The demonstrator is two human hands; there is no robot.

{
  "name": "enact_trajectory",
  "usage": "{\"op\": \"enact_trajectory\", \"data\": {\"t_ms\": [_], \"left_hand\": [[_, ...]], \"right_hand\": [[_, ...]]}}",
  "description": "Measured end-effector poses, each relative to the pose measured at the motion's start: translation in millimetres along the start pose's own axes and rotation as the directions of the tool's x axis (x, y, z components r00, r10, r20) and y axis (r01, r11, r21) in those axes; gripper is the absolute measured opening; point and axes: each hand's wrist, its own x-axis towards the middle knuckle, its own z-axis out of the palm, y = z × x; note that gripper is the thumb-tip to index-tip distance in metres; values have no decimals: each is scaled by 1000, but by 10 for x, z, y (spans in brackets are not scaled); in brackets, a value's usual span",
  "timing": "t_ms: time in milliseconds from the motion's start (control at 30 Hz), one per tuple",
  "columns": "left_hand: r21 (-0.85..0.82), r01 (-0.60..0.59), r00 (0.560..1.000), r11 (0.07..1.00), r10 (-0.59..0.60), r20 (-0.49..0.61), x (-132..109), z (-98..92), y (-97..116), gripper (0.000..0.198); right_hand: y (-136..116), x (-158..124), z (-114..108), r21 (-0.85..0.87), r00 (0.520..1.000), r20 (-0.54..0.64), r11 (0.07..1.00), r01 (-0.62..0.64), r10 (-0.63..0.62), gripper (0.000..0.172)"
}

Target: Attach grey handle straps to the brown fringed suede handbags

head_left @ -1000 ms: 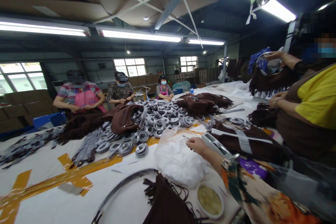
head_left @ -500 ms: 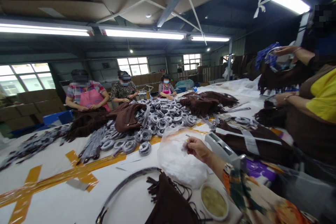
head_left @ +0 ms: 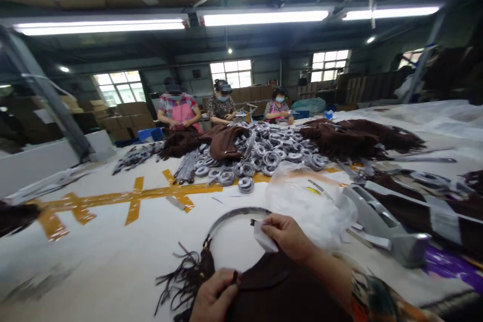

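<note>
A dark brown fringed bag (head_left: 294, 294) lies on the white table in front of me. Its curved handle (head_left: 229, 217), wrapped in clear film, arches up behind it. My left hand (head_left: 216, 296) pinches the bag's upper edge, where a small dark tab sticks up between thumb and fingers. Above that edge, my right hand (head_left: 289, 236) holds a thin white slip (head_left: 264, 237) between thumb and fingers. Loose tassels (head_left: 180, 276) spread out left of the bag. Beyond my right hand rests a clear plastic bag (head_left: 307, 204) with white contents.
A grey tape dispenser (head_left: 388, 229) stands at the right. Wrapped coiled straps (head_left: 271, 157) form a heap mid-table, with brown bags (head_left: 341, 138) piled beside them. Orange tape (head_left: 132, 195) crosses the tabletop. Across the table, three people (head_left: 179, 110) work.
The view has turned left. My right hand has come from the plastic bag to the brown bag with a white slip. My left hand has come into view, gripping the bag's edge.
</note>
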Motion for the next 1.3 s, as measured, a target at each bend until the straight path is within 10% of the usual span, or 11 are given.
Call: {"op": "enact_trajectory", "data": {"t_ms": [167, 367, 667, 967, 1200, 1300], "left_hand": [[-188, 82, 996, 979, -86, -15, -85, 41, 130, 14], [-299, -1, 1000, 954, -2, -10, -109, 4, 134, 14], [-235, 1, 998, 972, -14, -55, -121, 30, 71, 13], [-186, 2, 995, 982, -20, -95, -143, 55, 106, 14], [-147, 21, 984, 989, -47, -172, -225, 107, 100, 15], [-153, -9, 980, 988, -21, -198, -269, 134, 79, 13]], "right_hand": [[128, -135, 577, -394, 975, 150, 894, 213, -167, 22], [152, -143, 873, -339, 971, 238, 933, 120, -39, 23], [258, -199, 897, 189, 946, 119, 928, -320, 302, 37], [119, -257, 812, 66, 895, 387, 961, -267, 222, 43], [5, -186, 865, 263, 979, 50, 943, -202, 196, 45], [6, -245, 939, 227, 972, 112, 947, -227, 207, 44]]}}
